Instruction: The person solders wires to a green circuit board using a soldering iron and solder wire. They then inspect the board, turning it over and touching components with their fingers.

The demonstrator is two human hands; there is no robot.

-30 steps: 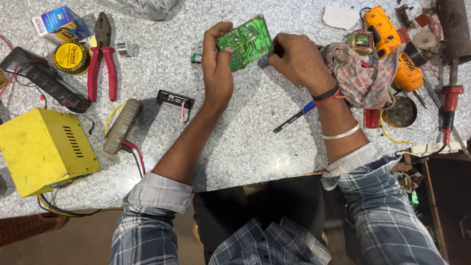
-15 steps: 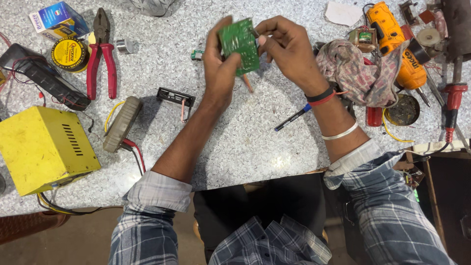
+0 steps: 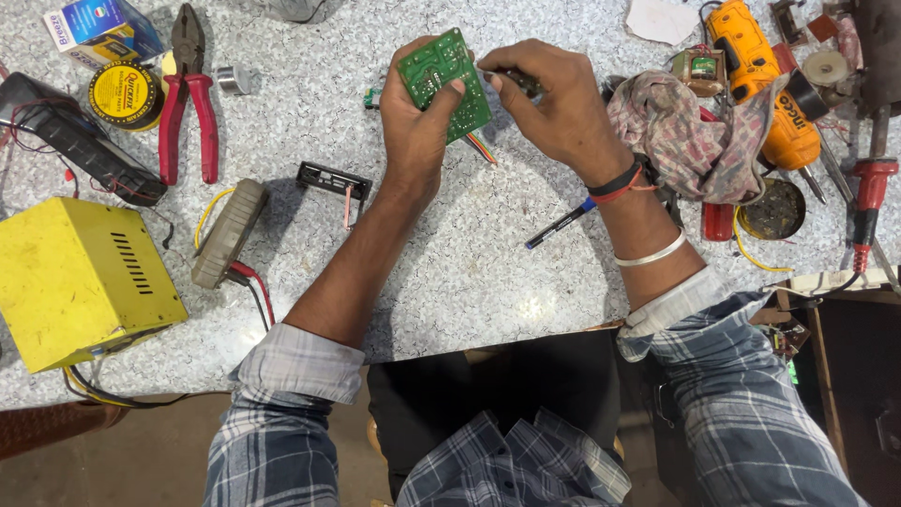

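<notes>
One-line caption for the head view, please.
Left hand holds a green circuit board while right hand works at its edge above a speckled workbench.

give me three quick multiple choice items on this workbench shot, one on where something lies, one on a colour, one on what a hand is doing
1. Where are the red-handled pliers?
A. right of the cloth
B. left of the circuit board
C. on the yellow box

2. What colour is the circuit board?
A. green
B. blue
C. white

3. What is the left hand doing?
A. lying flat on the worktop
B. gripping the pen
C. holding the board

Answers: 1 B, they lie on the worktop far left of the board. 2 A, its face is green. 3 C, its thumb lies across the board, raised off the worktop, while the right hand works at its edge.
</notes>
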